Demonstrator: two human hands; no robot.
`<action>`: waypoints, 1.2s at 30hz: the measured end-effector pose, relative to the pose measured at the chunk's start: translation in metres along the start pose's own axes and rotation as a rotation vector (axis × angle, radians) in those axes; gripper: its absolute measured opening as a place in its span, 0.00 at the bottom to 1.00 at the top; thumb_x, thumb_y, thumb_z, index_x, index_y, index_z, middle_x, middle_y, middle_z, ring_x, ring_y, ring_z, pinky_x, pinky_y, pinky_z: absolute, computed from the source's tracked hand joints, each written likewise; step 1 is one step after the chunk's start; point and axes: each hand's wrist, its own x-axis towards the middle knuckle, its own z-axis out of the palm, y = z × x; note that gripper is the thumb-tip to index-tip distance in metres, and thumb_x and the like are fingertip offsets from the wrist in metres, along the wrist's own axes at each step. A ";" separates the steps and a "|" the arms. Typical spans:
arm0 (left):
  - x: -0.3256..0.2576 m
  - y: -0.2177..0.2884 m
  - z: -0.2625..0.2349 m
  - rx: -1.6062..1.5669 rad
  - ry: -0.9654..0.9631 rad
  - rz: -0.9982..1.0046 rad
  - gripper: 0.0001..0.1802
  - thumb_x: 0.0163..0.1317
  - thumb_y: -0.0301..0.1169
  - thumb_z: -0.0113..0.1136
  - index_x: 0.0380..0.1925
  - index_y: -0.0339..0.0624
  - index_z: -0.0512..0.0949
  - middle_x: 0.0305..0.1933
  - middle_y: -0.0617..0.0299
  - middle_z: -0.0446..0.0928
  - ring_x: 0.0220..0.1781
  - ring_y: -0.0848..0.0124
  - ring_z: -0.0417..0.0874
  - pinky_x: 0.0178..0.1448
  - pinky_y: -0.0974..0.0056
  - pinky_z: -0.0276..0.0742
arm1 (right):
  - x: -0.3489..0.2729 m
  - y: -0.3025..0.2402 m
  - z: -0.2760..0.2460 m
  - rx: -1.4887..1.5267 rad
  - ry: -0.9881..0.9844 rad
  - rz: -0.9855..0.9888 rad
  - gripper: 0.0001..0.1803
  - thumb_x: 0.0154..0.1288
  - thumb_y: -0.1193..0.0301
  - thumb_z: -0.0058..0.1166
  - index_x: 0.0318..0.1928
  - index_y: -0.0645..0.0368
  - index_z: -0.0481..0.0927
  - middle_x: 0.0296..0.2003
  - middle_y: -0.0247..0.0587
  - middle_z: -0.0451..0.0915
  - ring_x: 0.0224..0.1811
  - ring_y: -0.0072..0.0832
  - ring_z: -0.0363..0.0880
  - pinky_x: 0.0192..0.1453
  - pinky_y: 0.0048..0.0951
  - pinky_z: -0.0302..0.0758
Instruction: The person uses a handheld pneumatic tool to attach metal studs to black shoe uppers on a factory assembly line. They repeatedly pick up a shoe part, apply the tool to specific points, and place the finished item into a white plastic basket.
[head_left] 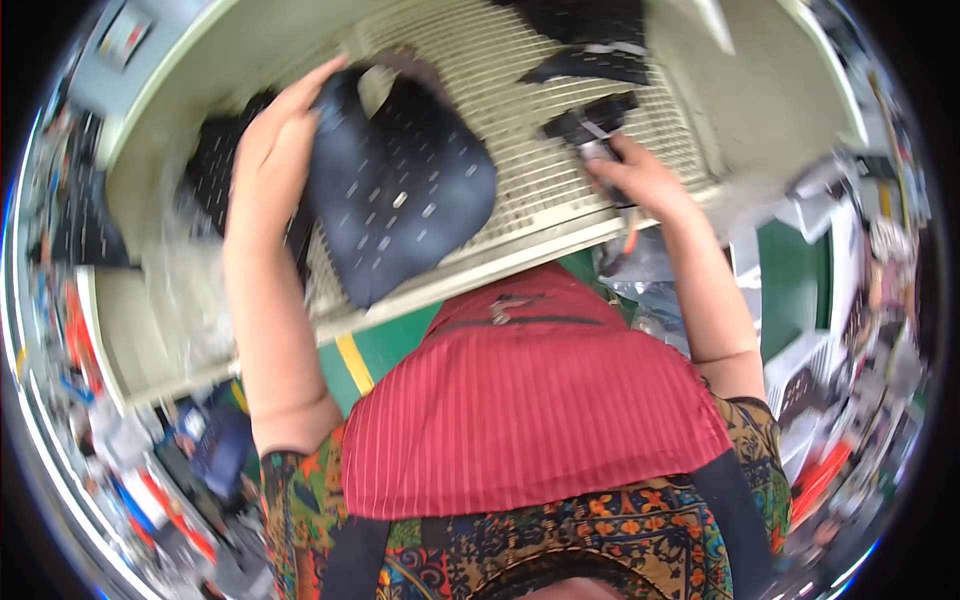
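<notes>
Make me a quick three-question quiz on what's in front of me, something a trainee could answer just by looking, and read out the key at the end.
1. Which hand holds the black handheld tool?
2. True or false: the left hand is at the left edge of the dark piece with pale marks.
3. What colour is the striped apron? A: green. B: red. C: white.

Key:
1. The right hand.
2. True.
3. B.
</notes>
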 end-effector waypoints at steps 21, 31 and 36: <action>0.004 0.259 0.172 0.364 -0.595 1.210 0.11 0.53 0.27 0.53 0.36 0.34 0.75 0.57 0.47 0.71 0.57 0.51 0.72 0.66 0.49 0.60 | -0.255 -0.037 -0.026 -0.482 0.985 -0.364 0.12 0.52 0.66 0.58 0.35 0.59 0.76 0.28 0.41 0.76 0.35 0.40 0.78 0.39 0.37 0.75; -0.034 0.242 0.313 0.020 -0.520 0.869 0.23 0.69 0.35 0.44 0.59 0.33 0.65 0.69 0.45 0.59 0.69 0.51 0.62 0.70 0.52 0.54 | -0.507 0.132 -0.138 -0.272 1.668 0.205 0.14 0.57 0.64 0.52 0.39 0.60 0.80 0.33 0.50 0.80 0.37 0.47 0.79 0.42 0.38 0.75; -0.084 0.198 0.392 -0.102 -0.646 0.370 0.20 0.64 0.21 0.48 0.58 0.36 0.67 0.71 0.52 0.57 0.67 0.58 0.65 0.68 0.59 0.60 | -0.631 0.234 -0.198 -0.258 2.007 0.522 0.18 0.58 0.61 0.51 0.43 0.60 0.80 0.35 0.53 0.81 0.40 0.45 0.81 0.46 0.35 0.74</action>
